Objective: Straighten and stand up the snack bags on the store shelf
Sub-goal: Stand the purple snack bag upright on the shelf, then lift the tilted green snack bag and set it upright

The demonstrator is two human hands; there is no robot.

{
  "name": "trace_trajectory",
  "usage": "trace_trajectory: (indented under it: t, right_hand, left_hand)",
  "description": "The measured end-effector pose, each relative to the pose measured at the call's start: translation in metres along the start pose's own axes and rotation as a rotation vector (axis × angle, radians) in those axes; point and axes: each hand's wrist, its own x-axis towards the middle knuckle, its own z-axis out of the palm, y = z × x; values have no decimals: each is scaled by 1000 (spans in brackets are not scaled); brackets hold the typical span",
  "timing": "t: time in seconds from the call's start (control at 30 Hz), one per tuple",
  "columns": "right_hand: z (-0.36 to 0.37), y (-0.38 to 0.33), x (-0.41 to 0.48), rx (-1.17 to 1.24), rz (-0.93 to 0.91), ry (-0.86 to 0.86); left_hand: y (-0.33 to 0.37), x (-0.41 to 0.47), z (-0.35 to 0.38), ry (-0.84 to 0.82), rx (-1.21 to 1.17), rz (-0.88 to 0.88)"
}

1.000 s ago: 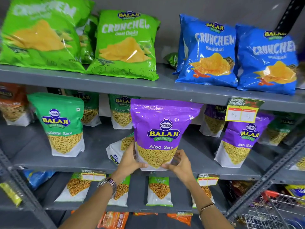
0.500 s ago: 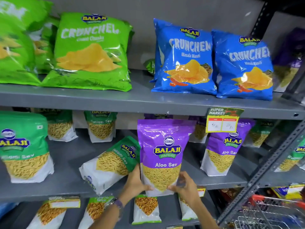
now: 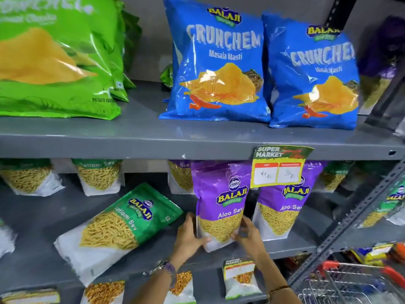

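Note:
A purple Aloo Sev bag (image 3: 221, 200) stands upright on the middle shelf (image 3: 291, 244), close to a second purple Aloo Sev bag (image 3: 282, 207) on its right. My left hand (image 3: 188, 235) grips its lower left edge and my right hand (image 3: 247, 233) grips its lower right corner. A green Ratlami Sev bag (image 3: 118, 231) lies tilted on its back to the left of my hands. More green sev bags (image 3: 98, 176) stand at the back of this shelf.
Blue Crunchem bags (image 3: 217, 62) and green Crunchem bags (image 3: 54, 58) stand on the top shelf. A price tag (image 3: 278, 167) hangs from its front edge. A slanted grey upright (image 3: 359, 216) and a wire shopping cart (image 3: 355, 284) are at the right. Small packets (image 3: 238, 279) sit below.
The purple bag has moved right and deeper into the shelf, next to the other purple bag. Both hands stayed on its base. The view has shifted right and closer.

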Motion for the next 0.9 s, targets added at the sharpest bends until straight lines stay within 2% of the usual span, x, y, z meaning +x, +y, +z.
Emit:
trace_trajectory:
  t: [0.07, 0.13, 0.2, 0.23, 0.3, 0.4, 0.47, 0.5, 0.57, 0.63, 0.67, 0.8, 0.9]
  right_hand:
    - [9, -2, -13, 72, -2, 85]
    - [31, -7, -39, 80, 23, 336]
    - [63, -21, -74, 97, 106, 551]
    - [81, -30, -89, 106, 140, 587]
    - [117, -42, -105, 109, 193, 486]
    - [172, -60, -99, 74, 300, 104]
    - [203, -78, -92, 78, 374, -141]
    - [214, -88, -89, 71, 420, -240]
    - [235, -104, -89, 95, 535, -356]
    - [248, -116, -95, 196, 653, -425]
    - [254, -118, -99, 260, 684, -435]
    - [262, -112, -112, 398, 652, -425]
    - [252, -104, -119, 461, 569, -437]
  left_hand:
    - [-2, -1, -5, -54, 22, -8]
    - [-2, -4, -20, -79, 46, 28]
    - [-2, -3, -45, 11, 29, 84]
    - [-4, 0, -63, 91, 33, 114]
    - [-8, 3, -109, 262, 109, 100]
    - [-32, 2, -193, 482, 112, -83]
    - [-53, -7, -239, 558, 141, -252]
    - [-58, -14, -253, 533, 183, -348]
    - [-67, -31, -269, 348, 139, -440]
    - [-66, -53, -268, 106, -92, -451]
    - [-67, -61, -267, 57, -181, -443]
    - [-76, -77, -264, 118, -249, -448]
    - [-73, -92, -264, 22, -239, -411]
